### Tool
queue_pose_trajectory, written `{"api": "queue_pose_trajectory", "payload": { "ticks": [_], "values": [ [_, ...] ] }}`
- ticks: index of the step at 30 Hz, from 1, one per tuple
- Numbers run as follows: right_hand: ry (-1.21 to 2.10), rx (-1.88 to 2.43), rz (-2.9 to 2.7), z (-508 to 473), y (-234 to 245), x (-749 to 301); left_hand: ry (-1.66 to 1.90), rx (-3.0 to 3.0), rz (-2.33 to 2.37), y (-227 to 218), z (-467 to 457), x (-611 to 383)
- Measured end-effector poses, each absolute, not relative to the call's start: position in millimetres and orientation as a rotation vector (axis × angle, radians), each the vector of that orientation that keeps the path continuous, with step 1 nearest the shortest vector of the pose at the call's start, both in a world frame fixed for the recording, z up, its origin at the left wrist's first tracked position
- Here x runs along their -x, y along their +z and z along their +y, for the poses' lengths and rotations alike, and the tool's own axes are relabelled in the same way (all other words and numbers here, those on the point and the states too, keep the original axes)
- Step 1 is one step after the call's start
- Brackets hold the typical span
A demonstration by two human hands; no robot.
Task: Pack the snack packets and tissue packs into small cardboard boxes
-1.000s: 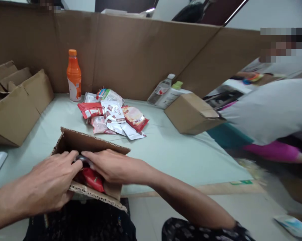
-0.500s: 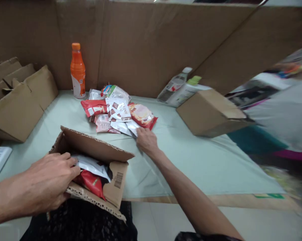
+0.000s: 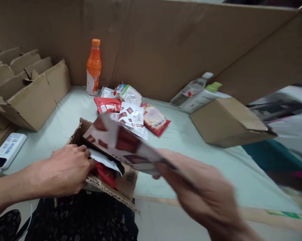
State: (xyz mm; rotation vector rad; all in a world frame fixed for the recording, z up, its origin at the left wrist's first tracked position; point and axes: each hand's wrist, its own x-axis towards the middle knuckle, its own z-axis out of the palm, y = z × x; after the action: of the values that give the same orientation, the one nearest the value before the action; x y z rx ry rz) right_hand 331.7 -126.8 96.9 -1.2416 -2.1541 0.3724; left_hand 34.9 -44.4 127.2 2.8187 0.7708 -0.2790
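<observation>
An open cardboard box (image 3: 127, 185) rests at the table's near edge, with a red packet (image 3: 104, 174) and a white packet (image 3: 104, 160) inside. My left hand (image 3: 65, 169) grips the box's left rim, fingers curled over the edge. My right hand (image 3: 201, 190), blurred by motion, holds a white snack packet with dark red squares (image 3: 118, 142) over the box. Behind the box, a pile of snack packets (image 3: 133, 112) lies on the pale green table.
An orange drink bottle (image 3: 93, 67) stands by the cardboard back wall. Folded boxes (image 3: 30, 93) are stacked at the left, beside a white power bank (image 3: 7, 150). A closed carton (image 3: 228, 122) and two lying bottles (image 3: 196, 92) are at the right.
My right hand reached from the box to the packet pile, picked up a white and red packet, and brought it back over the box. My left hand stayed on the box.
</observation>
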Motion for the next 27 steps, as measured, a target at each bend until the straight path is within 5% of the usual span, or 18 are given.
{"api": "queue_pose_trajectory", "payload": {
  "ticks": [8, 13, 22, 27],
  "values": [
    [0.692, 1.658, -2.847, -52, 89, -242, -0.456, -2.904, 0.825, 130, -52, -38],
    [0.616, 1.638, -2.970, -56, 92, -242, -0.429, -2.885, 0.820, 129, -52, -37],
    [0.472, 1.441, -2.959, -57, 97, -251, -0.451, -2.882, 0.835, 129, -49, -42],
    [0.128, 1.035, -2.361, -95, 112, -293, -0.179, -2.899, 0.874, 112, -54, -32]
  ]
}}
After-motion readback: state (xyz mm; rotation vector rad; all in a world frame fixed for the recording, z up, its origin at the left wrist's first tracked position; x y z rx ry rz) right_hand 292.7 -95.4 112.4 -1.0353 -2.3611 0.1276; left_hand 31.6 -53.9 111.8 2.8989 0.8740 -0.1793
